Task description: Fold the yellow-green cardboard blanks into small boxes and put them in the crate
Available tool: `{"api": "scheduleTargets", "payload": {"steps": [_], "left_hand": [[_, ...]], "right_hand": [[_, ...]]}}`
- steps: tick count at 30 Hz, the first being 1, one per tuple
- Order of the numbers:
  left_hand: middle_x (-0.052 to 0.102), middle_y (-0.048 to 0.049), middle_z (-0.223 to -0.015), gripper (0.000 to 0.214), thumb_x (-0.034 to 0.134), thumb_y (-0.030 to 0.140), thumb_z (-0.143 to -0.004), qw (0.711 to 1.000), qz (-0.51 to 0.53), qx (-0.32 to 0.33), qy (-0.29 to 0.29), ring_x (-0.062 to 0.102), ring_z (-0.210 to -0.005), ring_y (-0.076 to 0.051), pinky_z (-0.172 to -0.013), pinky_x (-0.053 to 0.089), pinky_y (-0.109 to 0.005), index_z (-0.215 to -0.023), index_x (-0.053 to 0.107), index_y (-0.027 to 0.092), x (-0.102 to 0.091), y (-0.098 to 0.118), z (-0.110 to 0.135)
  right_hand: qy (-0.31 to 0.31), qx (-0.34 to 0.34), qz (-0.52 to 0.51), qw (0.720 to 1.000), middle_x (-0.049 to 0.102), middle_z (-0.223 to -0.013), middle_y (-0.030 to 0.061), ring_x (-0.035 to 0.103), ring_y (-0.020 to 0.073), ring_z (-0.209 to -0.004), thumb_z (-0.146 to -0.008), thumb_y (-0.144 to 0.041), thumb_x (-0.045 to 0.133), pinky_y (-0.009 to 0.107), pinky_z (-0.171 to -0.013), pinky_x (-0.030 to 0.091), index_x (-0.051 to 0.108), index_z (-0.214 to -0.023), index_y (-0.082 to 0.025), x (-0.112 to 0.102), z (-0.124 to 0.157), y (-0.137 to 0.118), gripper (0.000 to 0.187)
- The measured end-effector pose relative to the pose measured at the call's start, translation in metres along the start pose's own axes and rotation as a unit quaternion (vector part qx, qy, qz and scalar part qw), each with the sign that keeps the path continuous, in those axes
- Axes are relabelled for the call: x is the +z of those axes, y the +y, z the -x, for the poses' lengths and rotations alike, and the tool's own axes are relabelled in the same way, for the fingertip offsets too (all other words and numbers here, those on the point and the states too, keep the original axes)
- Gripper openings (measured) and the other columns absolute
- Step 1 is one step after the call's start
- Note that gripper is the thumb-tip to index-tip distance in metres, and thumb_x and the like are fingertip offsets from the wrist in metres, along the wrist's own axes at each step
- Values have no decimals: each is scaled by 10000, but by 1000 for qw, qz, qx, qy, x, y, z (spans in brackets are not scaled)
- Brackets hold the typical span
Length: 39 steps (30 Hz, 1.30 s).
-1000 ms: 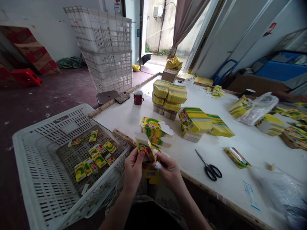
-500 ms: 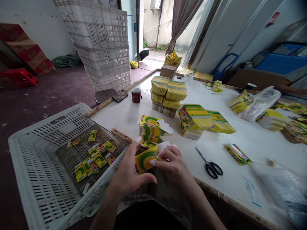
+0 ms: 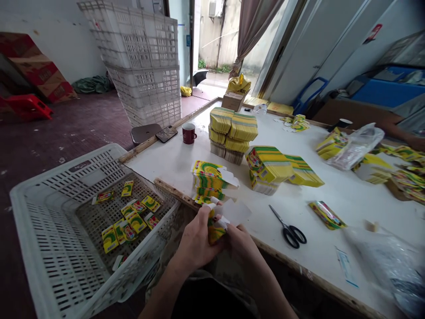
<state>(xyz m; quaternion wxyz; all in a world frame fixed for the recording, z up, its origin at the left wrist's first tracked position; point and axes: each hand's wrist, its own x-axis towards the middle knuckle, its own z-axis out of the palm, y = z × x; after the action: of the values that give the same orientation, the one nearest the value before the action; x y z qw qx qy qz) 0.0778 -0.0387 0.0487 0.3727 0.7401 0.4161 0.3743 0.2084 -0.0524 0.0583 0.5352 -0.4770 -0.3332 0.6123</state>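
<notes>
At the table's near edge, my left hand [image 3: 195, 241] is closed round a small yellow-and-green cardboard box [image 3: 214, 233]. My right hand [image 3: 243, 244] grips the same box from the other side, its fingers at the white inner flaps. White coverings show on some fingertips. Much of the box is hidden by the hands. Just beyond them stands a pile of flat, unfolded boxes [image 3: 209, 180] with white flaps sticking out to the right. On my left, a white plastic crate [image 3: 43, 195] holds several folded yellow boxes [image 3: 135, 221] lying loose.
Black-handled scissors [image 3: 290, 232] and a crayon-coloured packet [image 3: 327, 215] lie on the right. Bundled box blanks [image 3: 234, 128] are stacked further back, near a dark red mug [image 3: 188, 134] and a phone [image 3: 166, 134]. Another person's arm [image 3: 396, 126] shows at far right.
My left hand has moved right and closed round the box, which has turned and is now more covered by my fingers. Its white flaps point away to the right.
</notes>
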Motion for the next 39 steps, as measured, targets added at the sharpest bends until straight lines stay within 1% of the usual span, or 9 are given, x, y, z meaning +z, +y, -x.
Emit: {"api": "scheduleTargets", "payload": {"steps": [8,13,16,20,23,28,31,34,39], "left_hand": [[619,-89,-1157,562,699,239,-731,1000,-14,13,2,628,-1043,-273,-851,491,-357,-1235,451,260,-3,3,-4],[653,-59,-1008,518,659,177,-715,1000,3,-27,9,652,-840,-243,-688,481,-322,-1193,478,258,2,-1,-2],[629,-95,-1068,484,637,156,-724,999,17,-30,34,638,-933,-264,-770,484,-359,-1182,505,236,10,-8,-1],[562,-121,-1192,630,704,159,-649,994,40,-54,85,576,-1083,-291,-915,449,-429,-1230,464,213,16,-10,-2],[591,-90,-1104,547,721,143,-596,991,-26,-72,113,556,-1065,-312,-939,419,-486,-1108,545,218,9,-6,-5],[662,-84,-1068,485,690,136,-646,996,-20,-49,74,603,-1017,-298,-901,453,-434,-1111,599,240,-8,-9,-10],[683,-110,-1105,521,756,245,-640,997,-33,-42,50,615,-1046,-327,-913,453,-432,-1143,619,231,-16,-11,-10],[707,-94,-1091,678,770,339,-654,998,-31,-57,3,655,-995,-314,-855,482,-401,-1282,533,245,-22,-10,-9],[719,-56,-1092,789,775,261,-620,998,-49,-43,-26,671,-976,-305,-840,495,-386,-1343,459,274,-24,-5,-7]], "right_hand": [[-31,-105,108,988,695,-1104,90,562,283,-1183,-882,-551,531,444,-1063,396,556,-1300,-218,-10,-3,2,535],[-95,-224,309,919,522,-1400,126,419,311,-1347,-864,-372,622,461,-1112,354,415,-1431,-224,-12,7,-2,621],[-101,-272,372,882,436,-1483,116,381,287,-1385,-878,-196,556,471,-1130,333,424,-1439,-249,-13,4,2,579],[-44,-263,344,900,546,-1399,93,501,279,-1300,-881,-165,512,461,-1080,414,597,-1303,-277,-20,-8,11,445],[-7,-259,318,912,561,-1386,66,478,267,-1322,-901,-171,475,486,-1108,375,572,-1327,-297,-25,-12,15,454],[-116,-270,426,855,316,-1552,123,252,287,-1447,-864,-153,530,483,-1127,332,296,-1500,-245,-28,-11,9,684],[-150,-257,459,837,357,-1523,147,351,302,-1401,-896,-210,542,466,-1073,403,451,-1418,-248,-30,-12,-6,531],[-195,-245,460,831,503,-1399,129,530,274,-1255,-908,-223,553,424,-1011,457,663,-1151,-251,-36,-11,-29,268],[-239,-215,439,839,560,-1284,109,582,255,-1152,-852,-222,636,385,-974,475,671,-1022,-229,-36,-6,-38,173]]}}
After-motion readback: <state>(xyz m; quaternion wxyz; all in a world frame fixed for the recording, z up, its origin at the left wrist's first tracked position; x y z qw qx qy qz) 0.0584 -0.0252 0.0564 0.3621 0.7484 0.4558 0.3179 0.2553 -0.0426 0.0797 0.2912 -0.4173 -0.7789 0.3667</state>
